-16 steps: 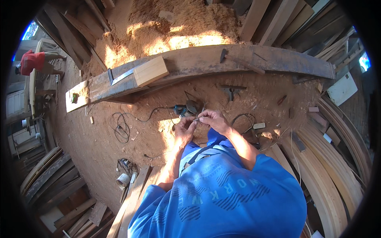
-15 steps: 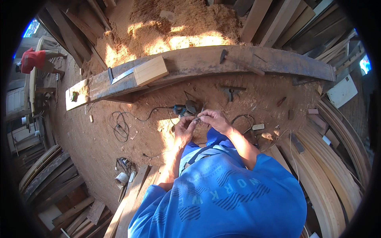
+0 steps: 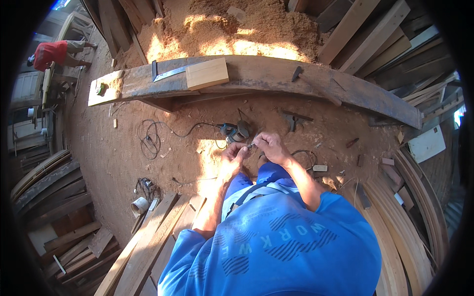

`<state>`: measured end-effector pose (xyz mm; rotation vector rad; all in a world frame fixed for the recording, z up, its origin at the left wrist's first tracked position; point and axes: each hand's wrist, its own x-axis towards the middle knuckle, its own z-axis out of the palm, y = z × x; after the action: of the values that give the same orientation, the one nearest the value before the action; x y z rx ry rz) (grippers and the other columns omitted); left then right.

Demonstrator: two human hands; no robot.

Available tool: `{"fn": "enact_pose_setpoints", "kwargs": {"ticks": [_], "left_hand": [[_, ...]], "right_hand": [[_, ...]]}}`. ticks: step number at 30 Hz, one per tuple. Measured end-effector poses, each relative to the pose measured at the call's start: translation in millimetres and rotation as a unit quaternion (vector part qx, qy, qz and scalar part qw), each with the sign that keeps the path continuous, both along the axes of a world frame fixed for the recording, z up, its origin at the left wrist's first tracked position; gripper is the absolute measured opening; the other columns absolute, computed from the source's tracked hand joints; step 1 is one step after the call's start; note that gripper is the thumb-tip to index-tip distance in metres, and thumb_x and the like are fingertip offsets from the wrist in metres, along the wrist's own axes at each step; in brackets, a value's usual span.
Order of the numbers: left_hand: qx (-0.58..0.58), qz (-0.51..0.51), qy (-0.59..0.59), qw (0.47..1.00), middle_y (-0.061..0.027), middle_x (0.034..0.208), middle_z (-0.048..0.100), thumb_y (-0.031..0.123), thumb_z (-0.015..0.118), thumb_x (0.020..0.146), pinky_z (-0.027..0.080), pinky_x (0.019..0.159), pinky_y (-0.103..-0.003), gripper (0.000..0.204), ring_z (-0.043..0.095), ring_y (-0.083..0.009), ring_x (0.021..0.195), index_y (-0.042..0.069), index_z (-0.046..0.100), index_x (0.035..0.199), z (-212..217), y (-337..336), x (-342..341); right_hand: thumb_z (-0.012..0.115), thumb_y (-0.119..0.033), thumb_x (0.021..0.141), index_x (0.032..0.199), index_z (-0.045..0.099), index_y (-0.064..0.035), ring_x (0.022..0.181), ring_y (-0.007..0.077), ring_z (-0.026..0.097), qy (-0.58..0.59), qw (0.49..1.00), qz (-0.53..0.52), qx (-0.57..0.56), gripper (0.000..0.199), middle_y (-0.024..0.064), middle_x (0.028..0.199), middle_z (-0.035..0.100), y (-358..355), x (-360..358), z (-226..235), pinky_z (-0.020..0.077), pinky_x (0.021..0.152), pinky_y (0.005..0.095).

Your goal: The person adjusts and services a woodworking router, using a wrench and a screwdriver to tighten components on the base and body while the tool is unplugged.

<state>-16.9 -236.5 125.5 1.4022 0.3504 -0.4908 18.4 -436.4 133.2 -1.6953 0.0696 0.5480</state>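
Note:
Both of my hands meet in front of my body, above the sawdust-covered ground. A small, thin, greyish piece (image 3: 251, 146) runs between their fingertips, too small to name. My left hand (image 3: 233, 157) pinches its near end with the fingers closed. My right hand (image 3: 271, 147) is closed on its other end. Just beyond my left hand a corded power tool (image 3: 234, 131), teal and dark with a rounded body, lies on the ground, apart from my fingers. Its cable (image 3: 182, 134) trails left into loose coils.
A long, heavy beam (image 3: 266, 79) crosses ahead, bearing a wooden block (image 3: 207, 74), a try square (image 3: 170, 72), a hammer (image 3: 297, 74) and a green tape measure (image 3: 101, 89). Boards (image 3: 148, 237) flank me. A white pot (image 3: 139, 206) stands left. A person in red (image 3: 51, 53) bends at far left.
The whole view has turned slightly, shifting the beam and tools in the picture. My hands stay together on the small piece; the right fingers have changed their angle a little.

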Motion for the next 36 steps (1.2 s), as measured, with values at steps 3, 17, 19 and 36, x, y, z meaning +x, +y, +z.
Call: {"fn": "enact_pose_setpoints", "kwargs": {"ticks": [3, 17, 19, 36], "left_hand": [[-0.045, 0.019, -0.013, 0.999, -0.007, 0.093, 0.071, 0.019, 0.066, 0.1, 0.053, 0.08, -0.028, 0.024, 0.065, -0.0132, 0.084, -0.002, 0.066, 0.109, -19.8, 28.3, -24.3], [-0.158, 0.102, 0.116, 0.975, -0.0055, 0.086, 0.069, 0.027, 0.066, 0.101, 0.055, 0.069, -0.03, 0.021, 0.065, -0.0128, 0.073, 0.006, 0.064, 0.1, -97.7, 86.2, -111.9], [-0.165, 0.116, 0.135, 0.97, -0.0051, 0.085, 0.069, 0.027, 0.066, 0.101, 0.055, 0.069, -0.03, 0.021, 0.065, -0.0128, 0.072, 0.006, 0.064, 0.099, -114.9, 82.0, -115.8], [0.37, -0.076, 0.047, 0.925, -0.0262, 0.123, 0.066, 0.032, 0.073, 0.091, 0.054, 0.095, -0.044, 0.067, 0.067, -0.037, 0.11, -0.003, 0.045, 0.142, -428.9, 88.8, -6.6]], "right_hand": [[0.064, -0.021, 0.097, 0.1, 0.072, 0.0005, 0.08, 0.0084, 0.06, 0.001, 0.999, 0.011, 0.046, 0.023, 0.0019, 0.084, 0.069, 28.1, -10.1, 4.2, 0.0493, 0.072, 0.0285], [0.068, -0.01, 0.095, 0.111, 0.069, 0.0036, 0.079, 0.0081, 0.064, 0.155, 0.977, 0.029, 0.146, 0.021, 0.0031, 0.091, 0.07, 93.0, -78.8, -76.0, 0.0529, 0.072, 0.0246], [0.068, -0.015, 0.094, 0.109, 0.068, 0.0041, 0.083, 0.0122, 0.066, 0.119, 0.988, 0.083, 0.057, 0.024, 0.0062, 0.093, 0.072, 85.7, -75.0, -92.6, 0.0531, 0.075, 0.0278], [0.063, -0.012, 0.091, 0.1, 0.068, 0.0021, 0.083, 0.0275, 0.07, -0.014, 0.986, 0.001, -0.164, 0.018, 0.018, 0.088, 0.072, 13.3, 43.9, -382.7, 0.0538, 0.076, 0.0382]]}}
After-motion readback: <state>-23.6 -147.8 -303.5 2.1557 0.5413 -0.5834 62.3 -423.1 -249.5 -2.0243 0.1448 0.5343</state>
